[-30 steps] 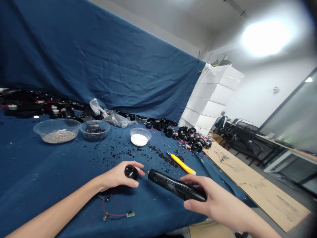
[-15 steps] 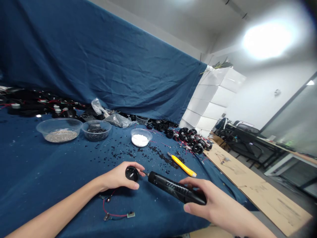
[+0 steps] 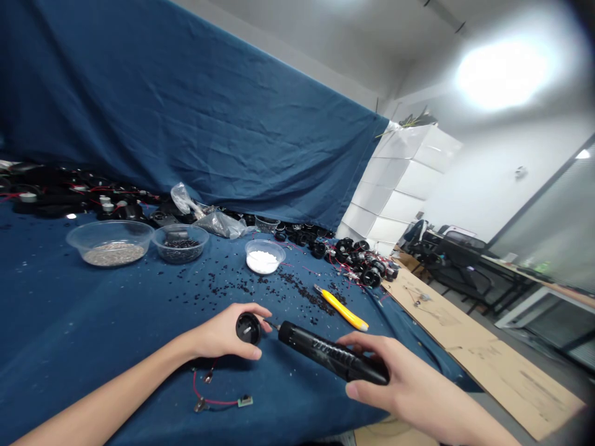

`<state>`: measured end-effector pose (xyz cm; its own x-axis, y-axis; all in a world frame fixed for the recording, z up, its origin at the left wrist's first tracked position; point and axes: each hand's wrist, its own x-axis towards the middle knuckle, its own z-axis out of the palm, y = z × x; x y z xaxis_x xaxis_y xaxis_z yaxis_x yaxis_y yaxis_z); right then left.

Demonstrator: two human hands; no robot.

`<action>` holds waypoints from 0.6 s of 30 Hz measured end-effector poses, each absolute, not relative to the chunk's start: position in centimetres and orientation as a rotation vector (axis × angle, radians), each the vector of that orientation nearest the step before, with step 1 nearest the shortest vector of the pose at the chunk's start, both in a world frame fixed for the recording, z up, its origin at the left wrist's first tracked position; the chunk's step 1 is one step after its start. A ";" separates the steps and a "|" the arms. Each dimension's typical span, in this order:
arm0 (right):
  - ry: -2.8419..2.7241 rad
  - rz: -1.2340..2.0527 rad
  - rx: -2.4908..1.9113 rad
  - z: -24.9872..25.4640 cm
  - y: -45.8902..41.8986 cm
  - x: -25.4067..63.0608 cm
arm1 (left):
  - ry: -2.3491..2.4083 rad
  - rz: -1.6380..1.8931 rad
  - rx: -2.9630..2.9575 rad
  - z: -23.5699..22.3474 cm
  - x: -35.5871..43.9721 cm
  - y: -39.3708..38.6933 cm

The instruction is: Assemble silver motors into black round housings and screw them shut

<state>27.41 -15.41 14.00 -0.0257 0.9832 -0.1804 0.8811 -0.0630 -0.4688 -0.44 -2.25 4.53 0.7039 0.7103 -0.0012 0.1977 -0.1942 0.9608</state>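
Observation:
My left hand [image 3: 227, 333] grips a small round black plastic housing [image 3: 248, 328], its hollow face turned toward me. In my right hand [image 3: 383, 375] lies a black electric screwdriver [image 3: 325, 354], fingers wrapped round its rear end. The screwdriver's thin bit points left and meets the side of the housing; whether it sits in a screw is too small to tell. Below my left hand, a red and black wire lead with a small circuit board [image 3: 245, 401] and metal contacts rests on the blue cloth [image 3: 153, 322].
A yellow utility knife [image 3: 344, 310] lies beyond the screwdriver, beside scattered small black parts. Clear bowls hold silvery pieces [image 3: 114, 253], dark screws [image 3: 181, 244] and white pieces [image 3: 263, 261]. Black housings with red wires [image 3: 357, 260] pile at the back right, near cardboard [image 3: 465, 334].
Both hands, the housing and the screwdriver stay almost where they were. The wire lead's upper metal contact has shifted slightly to the right.

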 end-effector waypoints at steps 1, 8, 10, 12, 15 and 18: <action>-1.973 0.703 -2.036 14.0 -15.6 27.5 | 0.747 0.537 1.748 4.5 -0.5 -2.3; -1.922 0.793 -2.072 14.2 -17.1 28.5 | 0.796 0.591 1.943 4.2 -0.2 -2.5; -1.912 0.810 -2.077 14.4 -17.4 28.6 | 0.817 0.640 2.045 4.2 -0.1 -2.8; -1.916 0.805 -2.080 14.5 -17.5 28.6 | 0.827 0.669 2.120 4.2 0.1 -3.0; -1.950 0.769 -2.063 14.8 -17.4 28.2 | 0.806 0.690 2.190 4.0 0.2 -3.3; -1.993 0.744 -2.035 14.9 -17.1 27.7 | 0.797 0.691 2.237 3.8 0.4 -3.4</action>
